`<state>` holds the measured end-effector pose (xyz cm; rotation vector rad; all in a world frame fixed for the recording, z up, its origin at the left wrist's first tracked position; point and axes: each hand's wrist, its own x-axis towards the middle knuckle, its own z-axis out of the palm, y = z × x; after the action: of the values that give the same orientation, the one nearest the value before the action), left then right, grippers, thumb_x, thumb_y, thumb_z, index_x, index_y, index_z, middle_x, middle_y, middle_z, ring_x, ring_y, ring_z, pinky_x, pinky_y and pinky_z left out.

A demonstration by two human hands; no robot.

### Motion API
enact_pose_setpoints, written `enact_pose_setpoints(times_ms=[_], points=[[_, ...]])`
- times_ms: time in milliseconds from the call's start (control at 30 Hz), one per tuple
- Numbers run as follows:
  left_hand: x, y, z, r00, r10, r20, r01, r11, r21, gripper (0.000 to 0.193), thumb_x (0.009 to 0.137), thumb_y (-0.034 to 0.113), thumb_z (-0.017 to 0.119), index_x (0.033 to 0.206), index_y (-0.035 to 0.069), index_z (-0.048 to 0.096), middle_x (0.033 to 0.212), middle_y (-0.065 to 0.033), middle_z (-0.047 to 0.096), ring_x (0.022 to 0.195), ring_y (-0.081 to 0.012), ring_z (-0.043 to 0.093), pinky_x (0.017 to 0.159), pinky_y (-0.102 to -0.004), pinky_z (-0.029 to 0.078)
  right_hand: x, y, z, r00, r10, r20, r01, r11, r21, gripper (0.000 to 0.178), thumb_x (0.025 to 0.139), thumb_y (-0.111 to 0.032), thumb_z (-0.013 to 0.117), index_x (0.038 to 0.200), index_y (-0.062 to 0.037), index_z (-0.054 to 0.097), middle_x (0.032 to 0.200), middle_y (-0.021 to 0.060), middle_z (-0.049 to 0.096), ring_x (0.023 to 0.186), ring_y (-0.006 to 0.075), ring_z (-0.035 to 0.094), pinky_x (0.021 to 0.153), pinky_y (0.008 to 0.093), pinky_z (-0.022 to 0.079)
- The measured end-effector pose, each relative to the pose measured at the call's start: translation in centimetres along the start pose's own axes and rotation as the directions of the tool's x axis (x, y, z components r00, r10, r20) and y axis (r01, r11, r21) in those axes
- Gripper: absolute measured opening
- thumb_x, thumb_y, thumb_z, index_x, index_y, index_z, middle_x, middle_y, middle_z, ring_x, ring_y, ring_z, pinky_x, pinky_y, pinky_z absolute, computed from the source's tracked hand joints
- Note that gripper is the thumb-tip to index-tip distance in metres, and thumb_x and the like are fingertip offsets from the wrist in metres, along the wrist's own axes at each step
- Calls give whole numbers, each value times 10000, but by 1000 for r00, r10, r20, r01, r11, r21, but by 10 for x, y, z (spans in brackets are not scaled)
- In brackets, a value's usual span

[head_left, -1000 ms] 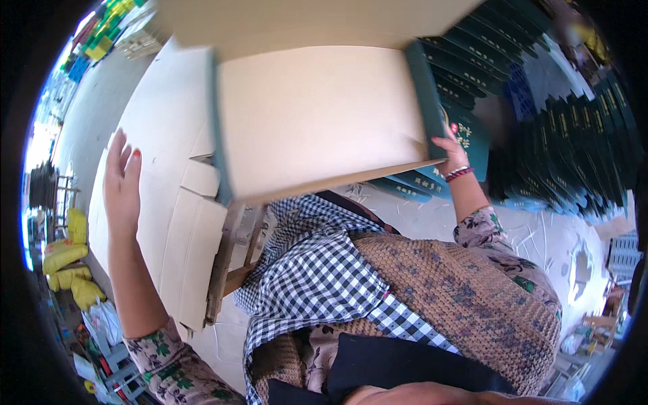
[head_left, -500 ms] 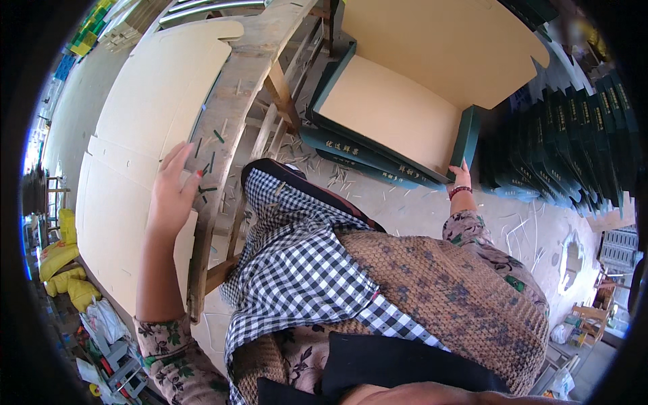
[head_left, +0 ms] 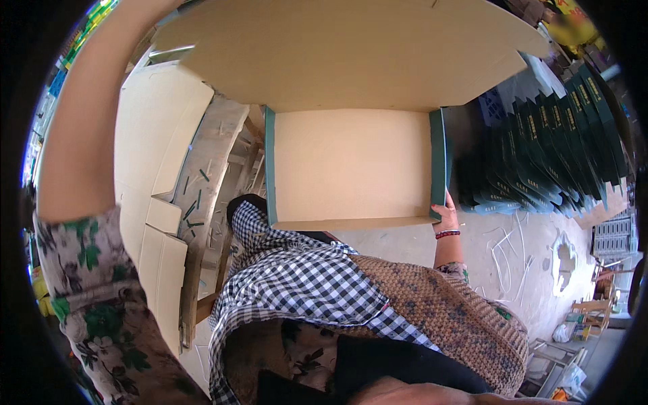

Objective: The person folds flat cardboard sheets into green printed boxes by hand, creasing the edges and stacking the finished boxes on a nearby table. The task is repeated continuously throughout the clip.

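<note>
An open cardboard box (head_left: 351, 165), dark green outside and tan inside, faces me in the middle of the view. Its wide tan lid (head_left: 364, 54) rises from the far side and reaches the top edge. At the box's near right corner, my right hand (head_left: 447, 214) grips the green side wall, thumb against it. A red bead bracelet circles that wrist. My left forearm (head_left: 84, 128) stretches up the left side, and the hand lies beyond the top edge, out of sight.
Flat tan cardboard sheets (head_left: 152, 135) lie on a wooden bench (head_left: 219, 128) at the left, with dark green strips scattered beside them. Many dark green boxes (head_left: 547, 142) stand stacked at the right. White straps (head_left: 506, 260) lie on the floor.
My right hand has lifted the open box off the green boxes and turned it level before me. My left hand has gone from the bench up past the top edge.
</note>
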<state>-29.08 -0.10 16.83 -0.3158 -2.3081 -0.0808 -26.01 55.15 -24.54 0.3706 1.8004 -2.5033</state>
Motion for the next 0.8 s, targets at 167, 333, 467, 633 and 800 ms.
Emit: enact_pose_setpoints(times_ms=[167,333,467,633,800], points=[[-24,76,100,629,-38,776,376,889,-262,485,977,475,404,1161,94,642,1179,-156,619,1090,-224,583,941,-368,443,-12,-3,9,990,39,-134,-21,991,134,704,663,94,485,1347,-72,498,1136,49,620,1052,207,590,886,357,490],[-185,149,160,561,316,766,-76,940,-332,613,896,450,559,1394,119,424,1488,-204,288,1379,-352,267,1069,-492,297,27,16,12,911,242,-335,-69,888,454,422,849,-89,542,1271,-88,544,1178,51,610,1071,251,578,909,404,484],[-226,148,176,293,290,911,169,922,-348,706,868,405,617,1446,108,340,1524,-228,197,1417,-366,191,1119,-511,225,58,25,-1,876,266,-402,-28,861,508,420,869,-116,524,1289,-99,527,1221,64,585,1115,263,548,936,412,461],[-232,112,152,495,233,837,209,903,-376,598,860,307,637,1359,33,454,1417,-249,394,1314,-382,382,1096,-426,310,84,50,-34,777,345,-526,-12,844,536,418,895,-148,501,1312,-114,505,1275,81,553,1172,279,510,970,423,434],[-257,76,89,682,94,726,399,784,-476,476,861,193,619,1269,-26,510,1306,-234,516,1237,-358,473,1050,-398,368,39,122,-101,451,485,-750,-85,859,505,417,922,-181,478,1335,-129,484,1329,98,521,1228,294,473,1003,434,406]])
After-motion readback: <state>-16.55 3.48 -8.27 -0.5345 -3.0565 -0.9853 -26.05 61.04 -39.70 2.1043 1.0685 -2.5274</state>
